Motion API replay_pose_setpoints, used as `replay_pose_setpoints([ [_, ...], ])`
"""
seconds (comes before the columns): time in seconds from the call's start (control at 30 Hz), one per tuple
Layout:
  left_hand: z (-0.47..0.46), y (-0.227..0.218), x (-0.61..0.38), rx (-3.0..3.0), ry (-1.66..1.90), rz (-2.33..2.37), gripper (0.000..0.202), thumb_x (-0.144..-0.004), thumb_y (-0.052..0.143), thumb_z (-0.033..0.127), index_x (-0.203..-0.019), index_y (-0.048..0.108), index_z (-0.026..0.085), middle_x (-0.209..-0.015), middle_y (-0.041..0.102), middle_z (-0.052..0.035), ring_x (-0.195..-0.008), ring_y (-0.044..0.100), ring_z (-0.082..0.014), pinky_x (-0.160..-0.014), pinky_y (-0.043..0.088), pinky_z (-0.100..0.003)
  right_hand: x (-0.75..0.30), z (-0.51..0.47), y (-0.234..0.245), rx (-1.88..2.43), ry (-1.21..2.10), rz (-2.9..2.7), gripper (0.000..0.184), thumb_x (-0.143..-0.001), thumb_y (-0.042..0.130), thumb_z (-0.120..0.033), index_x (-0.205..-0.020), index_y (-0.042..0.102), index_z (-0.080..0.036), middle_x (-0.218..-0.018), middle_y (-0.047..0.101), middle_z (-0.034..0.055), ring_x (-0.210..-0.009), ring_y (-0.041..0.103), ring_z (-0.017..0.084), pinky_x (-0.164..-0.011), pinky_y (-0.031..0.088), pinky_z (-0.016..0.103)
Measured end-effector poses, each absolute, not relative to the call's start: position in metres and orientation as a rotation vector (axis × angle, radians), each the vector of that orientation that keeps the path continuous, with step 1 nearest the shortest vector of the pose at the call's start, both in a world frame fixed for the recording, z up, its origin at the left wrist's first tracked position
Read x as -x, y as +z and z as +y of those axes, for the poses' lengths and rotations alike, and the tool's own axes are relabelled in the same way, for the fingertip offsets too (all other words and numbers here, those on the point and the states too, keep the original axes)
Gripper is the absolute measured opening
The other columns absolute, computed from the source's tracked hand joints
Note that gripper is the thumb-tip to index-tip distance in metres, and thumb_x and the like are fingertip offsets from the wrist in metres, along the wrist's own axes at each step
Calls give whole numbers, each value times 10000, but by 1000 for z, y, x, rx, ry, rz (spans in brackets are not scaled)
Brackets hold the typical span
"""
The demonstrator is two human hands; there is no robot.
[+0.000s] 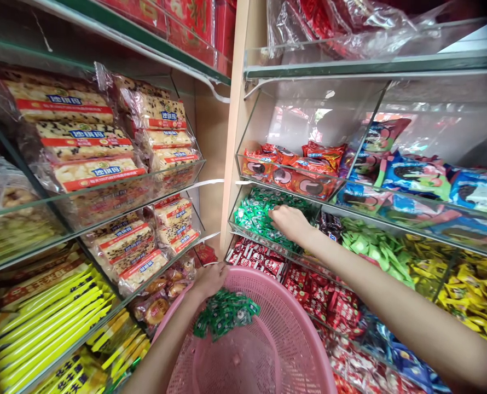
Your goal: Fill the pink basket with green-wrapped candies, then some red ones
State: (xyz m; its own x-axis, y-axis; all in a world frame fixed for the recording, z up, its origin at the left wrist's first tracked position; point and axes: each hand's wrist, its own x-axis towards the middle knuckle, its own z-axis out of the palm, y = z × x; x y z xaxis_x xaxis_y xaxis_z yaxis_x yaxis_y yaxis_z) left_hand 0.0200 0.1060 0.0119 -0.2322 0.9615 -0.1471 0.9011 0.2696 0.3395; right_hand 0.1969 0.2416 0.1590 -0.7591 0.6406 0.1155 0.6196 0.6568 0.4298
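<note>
My right hand (289, 222) reaches into a clear bin of small green wrapped candies (255, 214), fingers curled down into the pile; what they grasp is hidden. My left hand (211, 280) grips the far rim of a pink plastic basket (293, 334) held low in front of me. A heap of the same green candies (226, 313) lies inside the basket just below that hand.
Clear bins hold orange packets (293, 167), blue packets (416, 178), light green sweets (375, 246), yellow sweets (473, 290) and red candies (309, 284). Left shelves carry wrapped nut bars (83, 137) and yellow packs (46, 328). A beige post (235, 109) divides the units.
</note>
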Motion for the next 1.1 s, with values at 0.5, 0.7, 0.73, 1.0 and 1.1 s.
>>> replay_pose_setpoints([
  [0.5, 102, 8, -18, -1706, 346, 2194, 452, -923, 226, 428, -1002, 621, 224, -1050, 670, -76, -994, 605, -226, -789, 394, -286, -187, 244, 147, -1107, 564, 2793, 241, -828, 571, -312, -980, 633, -136, -1007, 654, 140, -943, 630, 261, -732, 487, 304],
  [0.7, 100, 7, -17, -1712, 364, 2190, 459, -921, 217, 418, -964, 621, 203, -1014, 676, -97, -961, 618, -238, -759, 403, -294, -191, 250, 145, -1098, 622, 2811, 211, -846, 507, -260, -962, 629, -132, -992, 657, 132, -963, 612, 250, -743, 475, 311],
  [0.73, 100, 8, -17, -1711, 355, 2197, 464, -921, 213, 420, -959, 620, 199, -1009, 677, -104, -965, 618, -249, -759, 404, -301, -191, 250, 145, -1102, 630, 2811, 215, -850, 497, -260, -965, 626, -132, -995, 655, 134, -971, 606, 246, -750, 471, 309],
  [1.0, 100, 14, -17, -1651, 313, 2207, 442, -918, 238, 433, -1003, 608, 207, -1060, 667, -97, -1019, 600, -232, -816, 390, -290, -192, 243, 143, -1148, 690, 2810, 219, -854, 488, -251, -995, 599, -126, -989, 641, 146, -968, 592, 250, -714, 472, 296],
  [1.1, 100, 15, -17, -1644, 311, 2204, 443, -917, 239, 434, -1013, 609, 210, -1065, 667, -94, -1028, 596, -233, -824, 387, -290, -189, 237, 142, -1157, 675, 2804, 215, -848, 498, -236, -995, 605, -122, -1004, 633, 159, -970, 588, 256, -712, 469, 302],
])
